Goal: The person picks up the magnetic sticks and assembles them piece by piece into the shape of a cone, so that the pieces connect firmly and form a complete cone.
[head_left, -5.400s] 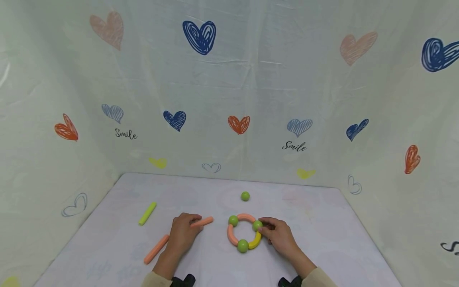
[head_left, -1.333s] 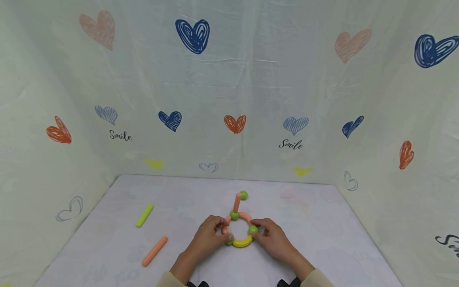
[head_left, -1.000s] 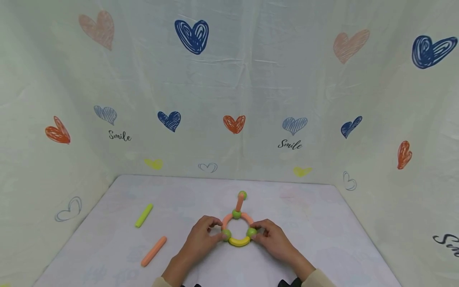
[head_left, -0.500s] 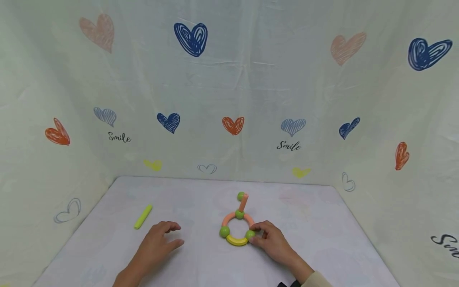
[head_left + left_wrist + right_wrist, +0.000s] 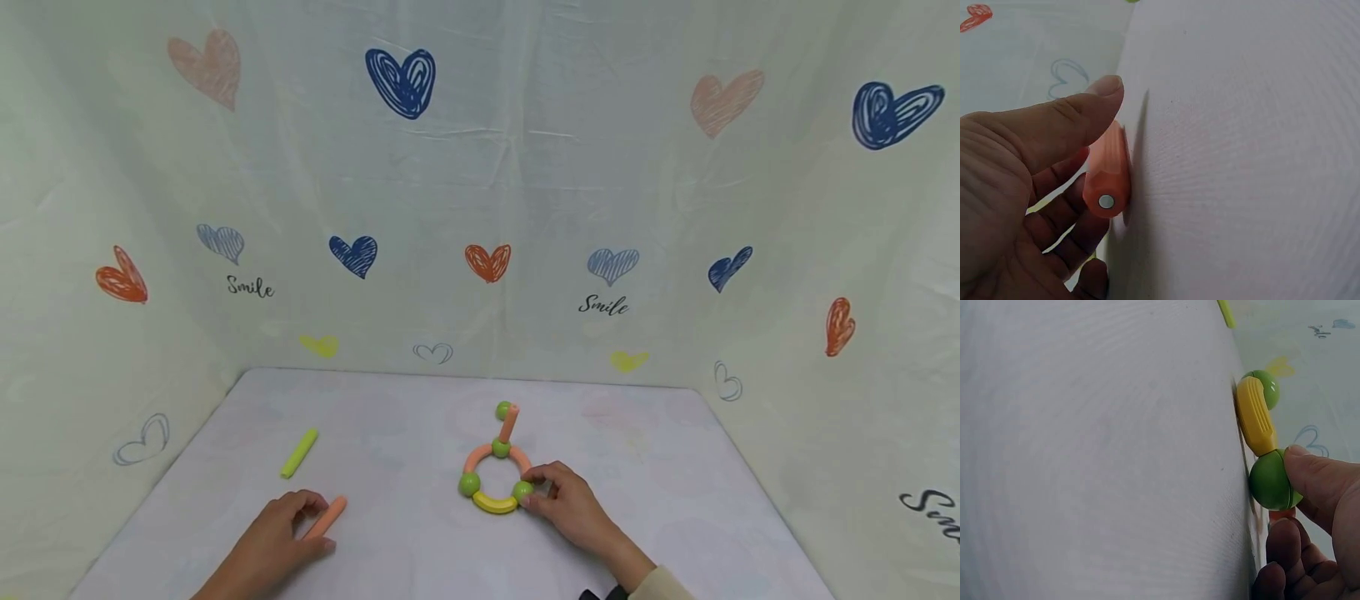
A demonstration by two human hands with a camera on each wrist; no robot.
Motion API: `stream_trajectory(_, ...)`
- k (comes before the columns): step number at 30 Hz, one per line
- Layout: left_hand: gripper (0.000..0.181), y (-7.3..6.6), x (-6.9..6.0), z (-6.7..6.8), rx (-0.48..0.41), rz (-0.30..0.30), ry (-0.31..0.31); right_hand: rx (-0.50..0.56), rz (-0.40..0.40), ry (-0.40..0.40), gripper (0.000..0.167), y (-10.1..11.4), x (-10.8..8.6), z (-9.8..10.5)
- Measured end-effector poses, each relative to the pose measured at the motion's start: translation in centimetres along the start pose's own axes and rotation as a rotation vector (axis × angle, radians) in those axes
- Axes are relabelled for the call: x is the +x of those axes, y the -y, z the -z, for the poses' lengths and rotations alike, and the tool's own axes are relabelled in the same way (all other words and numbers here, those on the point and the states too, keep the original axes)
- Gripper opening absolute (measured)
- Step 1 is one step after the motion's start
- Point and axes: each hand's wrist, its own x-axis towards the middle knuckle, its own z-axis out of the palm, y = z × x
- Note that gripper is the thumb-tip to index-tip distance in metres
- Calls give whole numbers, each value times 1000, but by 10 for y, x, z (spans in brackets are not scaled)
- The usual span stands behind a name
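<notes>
Orange rod (image 5: 327,517) might roll from an off-centre grasp.
Left of the ring (image 5: 495,505), the left hand (image 5: 279,530) curves loosely about it, thumb seemingly clear; at the ring's near right, the right hand (image 5: 567,497) pinches a green ball (image 5: 522,492), where an uneven tug could part the joints.

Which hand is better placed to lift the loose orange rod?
Left, probably: the left hand straddles the loose orange rod, while the right hand pinches a green ball in the ring.
</notes>
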Motion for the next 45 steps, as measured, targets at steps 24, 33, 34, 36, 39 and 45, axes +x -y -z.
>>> stream_trajectory(24,20,-8,29,-8,20,-138,-167,25,11,-12,29,1,-1,-1)
stream_trajectory(33,20,-13,36,-12,-25,-108,-158,29,15,-3,30,0,-2,0)
stream_trajectory(34,20,-13,36,-12,-33,-98,-160,29,17,-3,30,0,-2,0)
stream_trajectory(36,21,-15,37,-12,-57,-83,-173,26,18,-3,29,0,-2,0)
stream_trajectory(39,23,-20,38,-12,-91,-43,-202,25,19,-6,29,0,-2,-1)
stream_trajectory(45,35,-28,45,-13,-158,63,-224,33,20,-14,29,-1,-2,-1)
